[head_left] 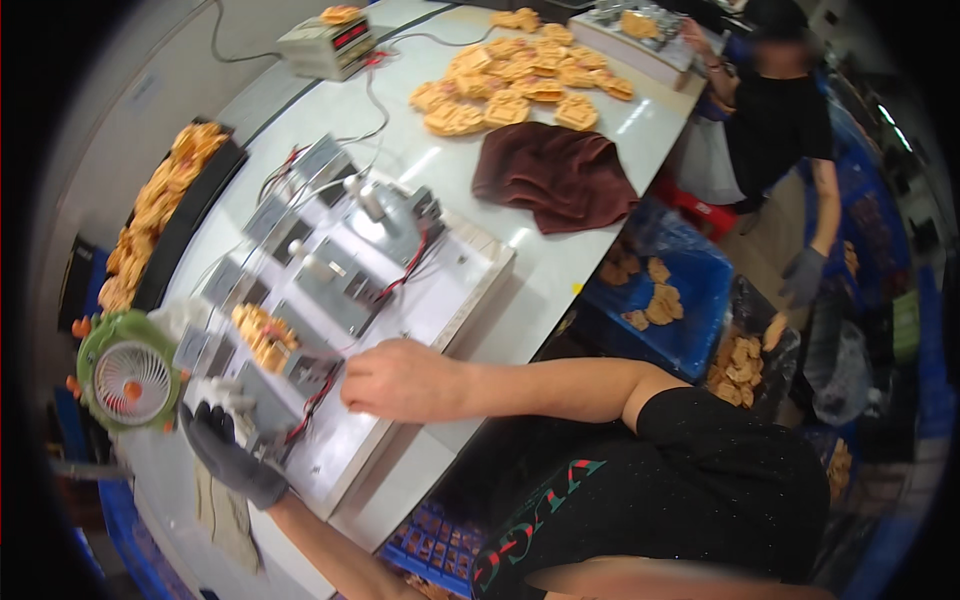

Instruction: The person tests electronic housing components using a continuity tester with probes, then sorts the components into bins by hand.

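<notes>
My left hand [232, 462], in a grey glove, is at the near end of a white test board [440, 310]. Its fingers are stretched out beside a metal fixture [262, 405], and nothing shows in them. My right hand [405, 382] is bare and hovers over the board's near edge with curled fingers; what they hold, if anything, is hidden. Left of it, an orange-yellow moulded piece [265, 338] rests on another fixture. Farther up the board stand more grey metal fixtures [335, 285] with white handles and red and black wires [408, 265].
A green fan [130, 370] stands at left, near a black tray [205, 205] of orange-yellow pieces. Beyond the board lie a brown cloth [555, 178], a pile of pieces [520, 75] and a power supply [328, 45]. Blue bins [690, 325] and a co-worker [780, 120] are at right.
</notes>
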A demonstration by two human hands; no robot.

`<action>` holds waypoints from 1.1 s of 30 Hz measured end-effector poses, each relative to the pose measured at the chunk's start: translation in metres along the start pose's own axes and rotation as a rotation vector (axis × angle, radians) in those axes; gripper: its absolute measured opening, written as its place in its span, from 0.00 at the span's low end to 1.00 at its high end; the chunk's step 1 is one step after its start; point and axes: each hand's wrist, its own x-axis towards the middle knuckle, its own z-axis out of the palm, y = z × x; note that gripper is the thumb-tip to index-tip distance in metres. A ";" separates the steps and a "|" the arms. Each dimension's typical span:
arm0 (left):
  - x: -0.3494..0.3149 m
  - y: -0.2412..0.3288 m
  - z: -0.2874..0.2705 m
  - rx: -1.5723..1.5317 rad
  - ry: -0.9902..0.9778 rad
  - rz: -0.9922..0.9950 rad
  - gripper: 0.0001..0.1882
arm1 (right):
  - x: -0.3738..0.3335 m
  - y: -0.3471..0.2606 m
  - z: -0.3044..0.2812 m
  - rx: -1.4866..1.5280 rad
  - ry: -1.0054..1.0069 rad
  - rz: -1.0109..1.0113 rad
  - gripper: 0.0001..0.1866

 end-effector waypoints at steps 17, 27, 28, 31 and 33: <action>0.032 -0.111 -0.043 0.322 -0.235 0.169 0.25 | 0.000 -0.010 -0.006 -0.053 0.010 0.079 0.07; 0.061 -0.156 -0.077 0.184 -0.429 0.215 0.27 | 0.000 -0.010 -0.009 -0.090 0.012 0.026 0.07; 0.063 -0.162 -0.081 0.209 -0.399 0.219 0.28 | 0.000 -0.010 -0.009 -0.089 0.012 0.025 0.07; 0.060 -0.169 -0.087 0.153 -0.355 0.155 0.28 | -0.001 -0.009 -0.007 -0.093 0.013 0.014 0.07; 0.054 -0.164 -0.083 0.201 -0.331 0.177 0.28 | -0.001 -0.008 -0.007 -0.086 -0.002 0.020 0.07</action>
